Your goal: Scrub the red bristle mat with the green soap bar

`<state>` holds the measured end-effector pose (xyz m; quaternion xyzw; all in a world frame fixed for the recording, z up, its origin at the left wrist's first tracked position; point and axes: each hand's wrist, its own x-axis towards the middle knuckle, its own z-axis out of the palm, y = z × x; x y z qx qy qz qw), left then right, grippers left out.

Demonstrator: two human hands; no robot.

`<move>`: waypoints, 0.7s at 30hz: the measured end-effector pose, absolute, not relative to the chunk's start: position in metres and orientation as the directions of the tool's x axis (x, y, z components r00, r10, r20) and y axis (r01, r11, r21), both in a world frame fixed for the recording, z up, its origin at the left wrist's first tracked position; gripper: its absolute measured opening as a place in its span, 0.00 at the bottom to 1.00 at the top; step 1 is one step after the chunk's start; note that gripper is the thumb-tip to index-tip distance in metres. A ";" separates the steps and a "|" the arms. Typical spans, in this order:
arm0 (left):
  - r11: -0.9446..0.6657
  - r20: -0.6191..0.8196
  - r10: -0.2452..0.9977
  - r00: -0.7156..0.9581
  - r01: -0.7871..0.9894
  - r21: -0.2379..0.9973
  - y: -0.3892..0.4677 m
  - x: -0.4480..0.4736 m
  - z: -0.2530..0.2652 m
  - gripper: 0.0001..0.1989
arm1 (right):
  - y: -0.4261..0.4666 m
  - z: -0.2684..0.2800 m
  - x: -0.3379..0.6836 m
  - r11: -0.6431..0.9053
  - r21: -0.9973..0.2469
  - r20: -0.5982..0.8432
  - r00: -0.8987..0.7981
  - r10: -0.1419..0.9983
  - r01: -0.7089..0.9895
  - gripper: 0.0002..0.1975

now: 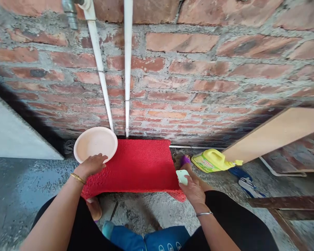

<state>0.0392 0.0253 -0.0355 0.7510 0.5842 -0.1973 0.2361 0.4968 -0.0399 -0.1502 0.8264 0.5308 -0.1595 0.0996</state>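
My left hand (90, 165) grips the round pale-pink plastic plate (95, 143) by its near rim, while my right fingers (189, 181) clasp a small pale-green sponge (182, 176) further right, across the red textured mat (136, 165).

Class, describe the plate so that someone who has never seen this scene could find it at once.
Follow the two white pipes down the brick wall to the red mat. At its left far corner the left hand holds the plate: round, shallow, pale pink.

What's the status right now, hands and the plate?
Left hand gripping pink plate by its near rim. Right hand holding small pale green piece. Plate partly over red mat.
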 end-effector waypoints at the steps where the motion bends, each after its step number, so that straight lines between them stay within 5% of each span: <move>1: -0.197 -0.568 0.789 0.233 0.972 0.125 0.025 0.036 -0.034 0.24 | -0.038 -0.151 0.484 -0.389 -0.046 -0.376 0.345 0.860 0.920 0.28; 6: -0.172 -0.557 0.801 0.219 0.976 0.136 0.020 0.023 -0.030 0.22 | -0.035 -0.152 0.353 0.014 -0.235 -0.442 -0.119 0.889 0.972 0.26; 12: -0.154 -0.558 0.798 0.226 0.973 0.173 0.018 0.017 -0.027 0.21 | -0.041 -0.150 0.191 0.436 -0.347 -0.412 -0.553 0.725 0.830 0.21; 16: -0.141 -0.566 0.795 0.219 0.974 0.179 0.017 0.014 -0.025 0.22 | -0.032 -0.153 0.174 0.475 -0.328 -0.446 -0.577 0.684 0.817 0.21; 21: -0.149 -0.537 0.812 0.230 0.970 0.191 0.011 0.010 -0.023 0.20 | -0.017 -0.147 0.274 0.217 -0.190 -0.547 -0.287 0.786 0.957 0.27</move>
